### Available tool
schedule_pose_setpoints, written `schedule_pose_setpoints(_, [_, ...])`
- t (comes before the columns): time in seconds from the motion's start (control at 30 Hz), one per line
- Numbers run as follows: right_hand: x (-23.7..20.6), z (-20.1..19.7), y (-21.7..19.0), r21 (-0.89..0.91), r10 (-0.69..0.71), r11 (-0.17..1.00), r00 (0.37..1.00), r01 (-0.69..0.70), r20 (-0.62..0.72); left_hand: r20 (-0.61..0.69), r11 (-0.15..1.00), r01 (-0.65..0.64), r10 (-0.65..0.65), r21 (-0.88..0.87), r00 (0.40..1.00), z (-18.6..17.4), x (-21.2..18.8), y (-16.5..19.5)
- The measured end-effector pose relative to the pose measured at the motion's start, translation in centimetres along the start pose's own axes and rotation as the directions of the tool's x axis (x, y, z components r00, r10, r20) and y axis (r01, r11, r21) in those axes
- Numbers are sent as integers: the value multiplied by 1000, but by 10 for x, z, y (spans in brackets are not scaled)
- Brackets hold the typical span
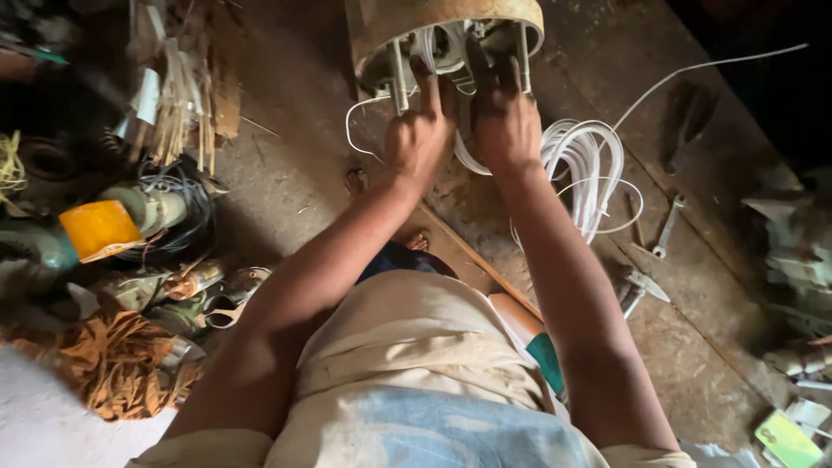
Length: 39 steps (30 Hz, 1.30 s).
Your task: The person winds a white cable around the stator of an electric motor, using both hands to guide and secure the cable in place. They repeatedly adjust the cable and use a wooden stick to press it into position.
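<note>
On the dirty floor [286, 173], your hands, left hand [419, 139] and right hand [505, 130], press fingers into the motor housing [451, 26] straight ahead, half-curled among white wires [581, 165]; grip unclear.

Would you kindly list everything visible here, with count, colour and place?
Rusty round metal housing: one, brown, top centre, white wires inside.
Coil of white wire: one, white, floor right of the hands.
Metal spanner: one, grey, floor at right.
Yellow tape roll: one, yellow, left.
Orange rag: one, orange, lower left.
Pale wood strips: a bundle, beige, upper left.
Green card: one, green, bottom right.
Left hand: at the housing's wiring.
Right hand: fingers inside the housing.
</note>
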State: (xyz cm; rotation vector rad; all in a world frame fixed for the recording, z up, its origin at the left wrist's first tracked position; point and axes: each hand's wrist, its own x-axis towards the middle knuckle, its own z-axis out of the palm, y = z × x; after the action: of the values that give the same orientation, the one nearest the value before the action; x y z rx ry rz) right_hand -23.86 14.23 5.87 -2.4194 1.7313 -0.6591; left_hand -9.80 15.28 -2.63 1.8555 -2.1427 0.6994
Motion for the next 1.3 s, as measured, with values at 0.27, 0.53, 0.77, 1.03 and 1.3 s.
schedule_pose_setpoints(0.27, [0,-6,-12,-129,134,984,989,-124,70,78,998,-32,37,-62,996,1,-1,-5])
schedule_pose_setpoints(0.53, [7,10,0,-163,87,984,994,-75,70,258,975,61,-4,-215,966,3,8,-8])
schedule_pose_setpoints(0.77, [15,15,-9,-125,101,986,990,-113,-99,92,995,-98,94,32,991,-9,16,-23])
schedule_pose_setpoints(1.03, [-3,-18,-11,114,-267,953,956,280,-122,88,964,63,-41,-260,995,-10,12,-19])
schedule_pose_setpoints(1.3, [6,-23,-39,-178,244,959,961,-219,129,22,919,6,3,-395,1000,-42,10,-28])
